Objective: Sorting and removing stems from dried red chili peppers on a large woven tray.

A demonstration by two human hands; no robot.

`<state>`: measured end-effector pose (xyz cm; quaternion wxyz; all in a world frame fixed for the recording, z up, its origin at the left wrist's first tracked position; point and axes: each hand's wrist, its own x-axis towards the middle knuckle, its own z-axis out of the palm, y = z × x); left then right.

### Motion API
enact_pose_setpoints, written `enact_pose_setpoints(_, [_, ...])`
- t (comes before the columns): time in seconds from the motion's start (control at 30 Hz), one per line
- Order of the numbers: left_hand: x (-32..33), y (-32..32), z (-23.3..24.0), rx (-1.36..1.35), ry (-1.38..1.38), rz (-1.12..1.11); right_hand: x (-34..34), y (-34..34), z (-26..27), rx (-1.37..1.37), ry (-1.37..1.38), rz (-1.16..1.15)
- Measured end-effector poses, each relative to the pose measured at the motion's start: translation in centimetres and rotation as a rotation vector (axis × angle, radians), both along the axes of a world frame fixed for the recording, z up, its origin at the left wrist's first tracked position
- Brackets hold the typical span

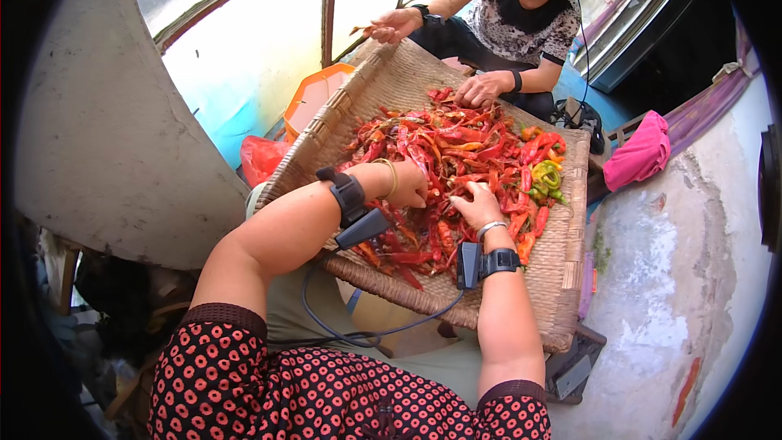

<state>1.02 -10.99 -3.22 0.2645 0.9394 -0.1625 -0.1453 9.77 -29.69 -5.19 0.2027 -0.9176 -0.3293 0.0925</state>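
A heap of red chili peppers point(452, 134), many of them wrinkled, lies on a shallow woven basket tray point(544, 281). My left hand point(406, 183) reaches down into the near side of the heap. Its fingers are curled and partly hidden, so whether they grip a pepper does not show. To its right, my right hand point(479, 205) rests on the peppers with thumb and fingers apart; no pepper is plainly held. Greenish-yellow peppers point(545, 177) lie at the heap's right side.
Across the tray sits another person point(525, 18), one hand point(482, 88) on the heap and the other raised at the rim with a thin item. An orange-rimmed container point(317, 95) and a red plastic bag point(263, 159) stand left. Pink cloth point(638, 150) hangs right. A cable point(366, 337) loops below my wrists.
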Motion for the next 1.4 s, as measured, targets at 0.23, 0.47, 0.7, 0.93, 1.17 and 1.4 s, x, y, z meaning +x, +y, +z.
enact_pose_setpoints(0.23, [0.2, 0.2, 0.3, -0.225, -0.333, 0.134, -1.7, 1.8, 0.4, 0.263, 0.353, 0.132])
enact_pose_setpoints(0.47, [0.4, 0.5, -0.4, -0.077, -0.336, 0.151, -1.8, 2.0, 1.0, 0.423, 0.202, 0.015])
enact_pose_setpoints(0.7, [0.4, 0.3, -1.1, -0.039, 0.012, -0.017, -2.6, 1.5, 2.1, -0.047, -0.050, 0.091])
enact_pose_setpoints(0.93, [0.0, -0.9, 1.8, -0.243, -0.588, 0.242, -2.2, 1.4, 2.7, -0.095, -0.151, 0.015])
enact_pose_setpoints(1.17, [0.1, 0.5, 0.1, 0.146, -0.464, 0.453, -2.2, 1.0, 3.4, 0.343, -0.337, -0.117])
enact_pose_setpoints(1.4, [0.9, -0.5, -1.3, -0.167, -0.430, 0.170, -2.3, 1.1, 4.3, 0.426, -0.381, -0.161])
